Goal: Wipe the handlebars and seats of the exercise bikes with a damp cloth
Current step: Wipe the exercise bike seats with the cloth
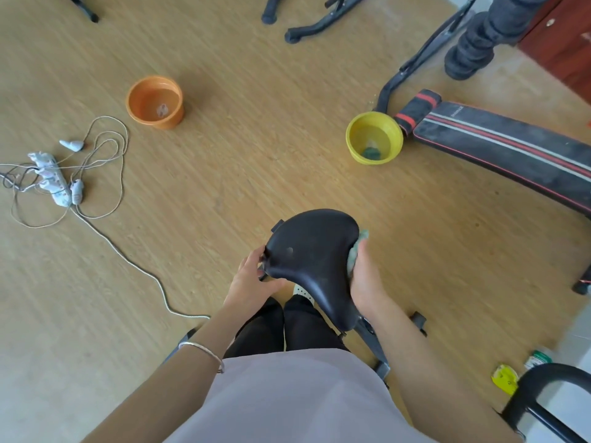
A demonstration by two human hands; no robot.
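A black, glossy exercise-bike seat [313, 260], wide at its far end and narrowing toward the person, sits between two bare hands above a wooden floor [240, 161]. The left hand [252, 278] grips the seat's left edge, fingers above and thumb below. The right hand [366, 279] holds a crumpled grey-green cloth [355, 254] pressed against the seat's right edge; its fingertips are hidden. A thin silver bracelet [204, 351] circles the left wrist. Well beyond the right hand stands a yellow basin [396, 139] of water with something green lying in it. Touching it on the right is a black padded sit-up board [499, 145] with red and white stripes; its small white lettering is too small to read. Far beyond the left hand stands an orange basin [166, 121] of water.
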